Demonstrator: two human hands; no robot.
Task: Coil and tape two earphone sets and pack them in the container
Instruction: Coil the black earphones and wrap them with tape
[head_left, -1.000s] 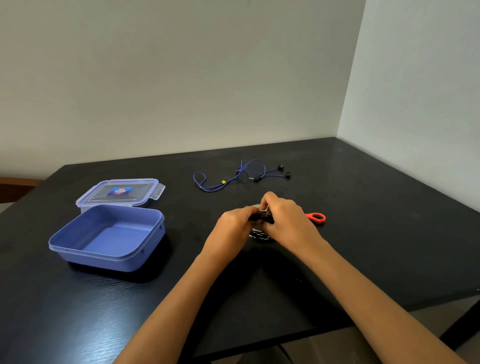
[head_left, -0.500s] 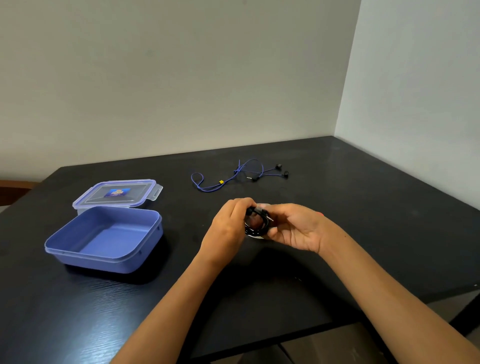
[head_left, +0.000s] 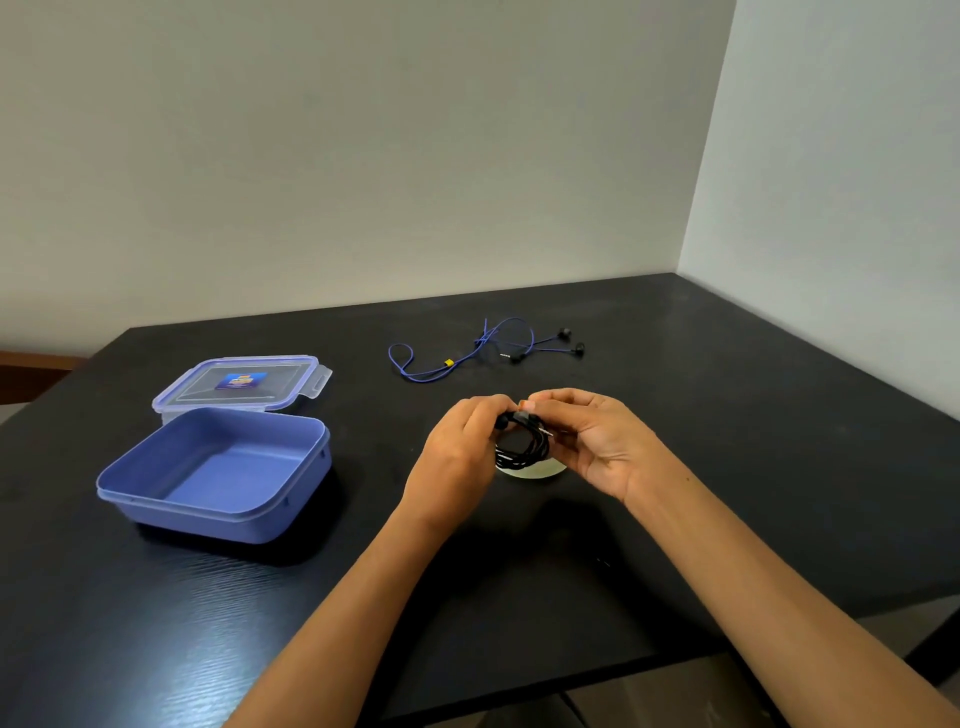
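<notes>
A coiled black earphone set (head_left: 522, 444) hangs between both hands above the middle of the black table. My left hand (head_left: 457, 457) pinches the coil at its upper left, and my right hand (head_left: 597, 441) pinches it at the top right, palm turned up. Just below the coil a pale tape roll (head_left: 532, 470) lies on the table, partly hidden. A second, blue earphone set (head_left: 467, 353) lies loose and uncoiled farther back. The open blue container (head_left: 218, 519) stands at the left.
The container's clear lid (head_left: 244, 387) lies flat behind the container. White walls meet at the far right corner of the table (head_left: 753, 415). The table's front edge runs below my forearms.
My right hand has turned palm up and uncovered the black coil. The red-handled scissors seen a second ago beside my right hand are hidden now. The camera shifted slightly.
</notes>
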